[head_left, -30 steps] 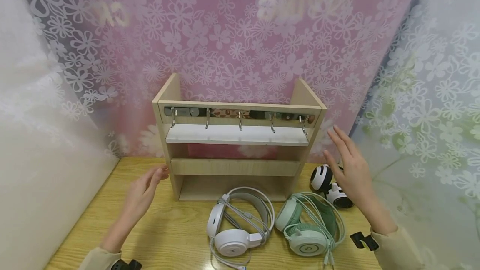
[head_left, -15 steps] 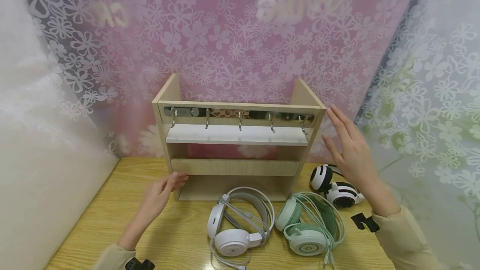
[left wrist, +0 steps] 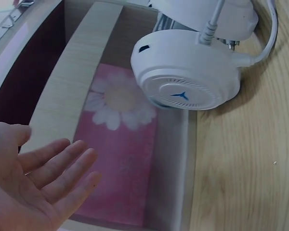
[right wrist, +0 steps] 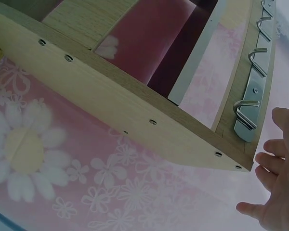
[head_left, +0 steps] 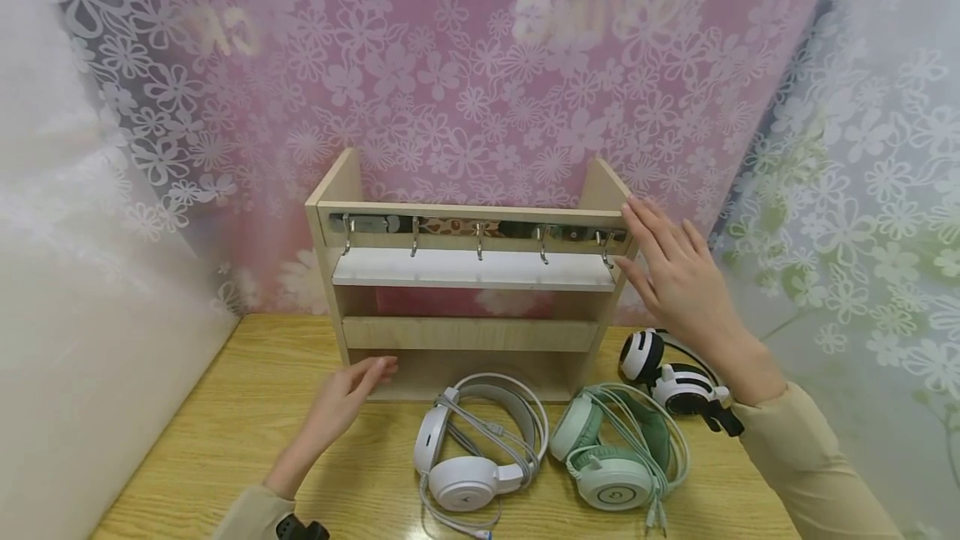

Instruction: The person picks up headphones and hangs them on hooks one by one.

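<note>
A pale wooden shelf rack [head_left: 471, 333] stands on the table, a metal hook strip [head_left: 517, 229] across its upper front. My right hand [head_left: 678, 273], fingers extended, is at the rack's upper right corner; in the right wrist view a gap shows between this hand [right wrist: 282, 168] and the wood. My left hand [head_left: 341, 398] is in front of the rack's lower left, fingers loosely bent and holding nothing. The left wrist view shows that hand [left wrist: 43, 178] palm up near the lower shelf. White headphones [head_left: 465, 482] with a bundled cable lie before the rack, and green headphones [head_left: 615, 477] lie to their right.
Black-and-white headphones [head_left: 678, 386] lie at the right, partly behind my right forearm. A white shelf board [head_left: 472, 269] sits below the hooks. A pink floral curtain [head_left: 465, 65] hangs behind the rack, and a pale sheet [head_left: 97, 215] borders the table [head_left: 225, 407] on the left.
My right hand has moved left and up to the rack's upper right corner. My left hand has shifted right and slightly down, in front of the lower shelf. The rack and headphones stay put.
</note>
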`<state>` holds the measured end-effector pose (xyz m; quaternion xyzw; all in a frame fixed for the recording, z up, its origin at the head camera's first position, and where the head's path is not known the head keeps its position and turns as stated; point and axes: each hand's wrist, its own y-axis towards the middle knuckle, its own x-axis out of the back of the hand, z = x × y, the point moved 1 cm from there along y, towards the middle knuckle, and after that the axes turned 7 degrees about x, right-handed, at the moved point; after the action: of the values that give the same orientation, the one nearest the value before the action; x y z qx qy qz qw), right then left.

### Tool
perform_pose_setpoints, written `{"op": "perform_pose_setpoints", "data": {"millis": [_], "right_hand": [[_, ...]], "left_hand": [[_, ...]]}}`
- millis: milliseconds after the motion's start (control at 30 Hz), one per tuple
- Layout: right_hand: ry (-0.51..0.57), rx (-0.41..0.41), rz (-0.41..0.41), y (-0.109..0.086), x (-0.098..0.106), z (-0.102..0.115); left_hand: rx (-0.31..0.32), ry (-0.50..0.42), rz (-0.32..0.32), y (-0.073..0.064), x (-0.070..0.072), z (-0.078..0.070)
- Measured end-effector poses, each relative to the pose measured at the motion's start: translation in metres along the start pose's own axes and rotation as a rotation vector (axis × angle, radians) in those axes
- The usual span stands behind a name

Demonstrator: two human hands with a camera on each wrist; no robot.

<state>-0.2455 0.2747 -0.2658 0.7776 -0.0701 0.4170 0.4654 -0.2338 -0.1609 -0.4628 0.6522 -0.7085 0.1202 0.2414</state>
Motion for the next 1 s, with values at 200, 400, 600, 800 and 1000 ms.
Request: {"op": "perform_pose_setpoints", "data": {"millis": [200, 400, 600, 800, 1000], "right_hand": [[-0.010, -0.007, 0.031, 0.004, -0.005, -0.001], [-0.017, -0.024, 0.065, 0.004, -0.007, -0.004], [-0.011, -0.023, 0.061, 0.005, -0.008, -0.004], [-0.020, -0.004, 0.036, 0.005, -0.012, -0.004], [-0.015, 0.000, 0.032, 0.005, -0.013, -0.004]], "left_hand": [[-0.017, 0.024, 0.031, 0.006, -0.013, 0.005], [-0.029, 0.025, 0.077, 0.014, -0.026, 0.010], [-0.034, 0.041, 0.113, 0.024, -0.039, 0.014], [0.048, -0.067, 0.203, 0.035, -0.060, 0.019], [0.120, -0.150, 0.261, 0.049, -0.080, 0.024]]}}
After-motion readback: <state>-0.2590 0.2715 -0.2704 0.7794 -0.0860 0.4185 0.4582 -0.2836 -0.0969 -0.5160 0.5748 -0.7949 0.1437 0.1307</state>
